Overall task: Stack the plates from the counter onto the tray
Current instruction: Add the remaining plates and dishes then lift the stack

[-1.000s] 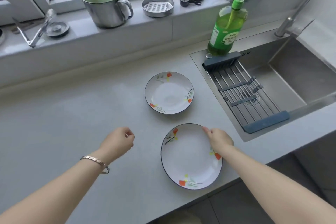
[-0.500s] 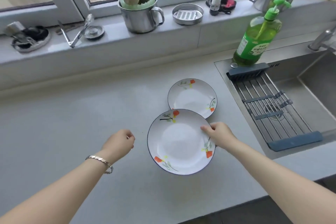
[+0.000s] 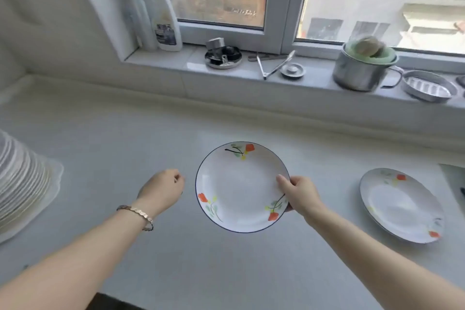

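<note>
My right hand [image 3: 299, 195] grips the right rim of a white plate with orange flowers [image 3: 234, 189] and holds it level above the grey counter [image 3: 201, 259]. To the plate's left my left hand [image 3: 163, 190] hovers with its fingers curled shut, a bracelet on the wrist, holding nothing. A second flowered plate [image 3: 400, 206] lies flat on the counter at the right. At the far left edge a tall stack of white plates [image 3: 20, 184] rests on a pale tray [image 3: 54, 191]; the frame edge cuts off most of the stack.
The windowsill behind carries spray bottles [image 3: 163, 12], a small metal dish of bits [image 3: 223, 56], tongs [image 3: 275, 65], a steel mug with sponges [image 3: 364, 68] and a soap dish [image 3: 427, 88]. The sink's corner [image 3: 455, 184] shows at the right edge.
My right hand has lifted the near plate off the counter and carried it left, away from the sink. The view has swung left, bringing the plate stack into sight. My left hand stays curled.
</note>
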{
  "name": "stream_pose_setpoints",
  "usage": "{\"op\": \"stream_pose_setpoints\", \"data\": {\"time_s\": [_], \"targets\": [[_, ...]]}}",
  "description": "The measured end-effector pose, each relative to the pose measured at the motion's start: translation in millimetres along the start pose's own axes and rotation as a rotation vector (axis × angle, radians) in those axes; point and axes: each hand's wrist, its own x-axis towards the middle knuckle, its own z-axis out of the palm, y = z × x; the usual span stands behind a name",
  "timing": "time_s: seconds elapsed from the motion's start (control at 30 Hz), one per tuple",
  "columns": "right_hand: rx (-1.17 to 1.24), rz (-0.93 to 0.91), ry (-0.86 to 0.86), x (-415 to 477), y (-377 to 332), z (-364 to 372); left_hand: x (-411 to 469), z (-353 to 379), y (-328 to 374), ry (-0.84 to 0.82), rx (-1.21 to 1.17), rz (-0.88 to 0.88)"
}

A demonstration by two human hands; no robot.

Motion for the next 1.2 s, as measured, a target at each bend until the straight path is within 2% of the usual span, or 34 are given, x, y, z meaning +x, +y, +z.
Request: {"op": "stream_pose_setpoints", "data": {"time_s": [0.33, 0.6, 0.9, 1.1, 1.2], "targets": [[-0.002, -0.094, -0.112, -32.9, -128.4, 236.2, 15.4, -140.6, -236.2, 0.185, -0.107, -0.206], [-0.013, -0.172, -0.244, -57.3, -216.7, 403.4, 6.5, -221.5, -381.2, 0.331, -0.125, -0.4], [-0.149, -0.179, -0.275, -63.1, -264.0, 530.4, 4.2, -247.0, -443.2, 0.407, -0.17, -0.503], [-0.176, -0.152, -0.301, -65.4, -272.1, 564.1, 2.0, -249.1, -465.6, 0.41, -0.182, -0.528], [-0.283, -0.159, -0.382, -69.9, -274.9, 568.0, 4.4, -250.5, -472.1, 0.409, -0.182, -0.541]]}}
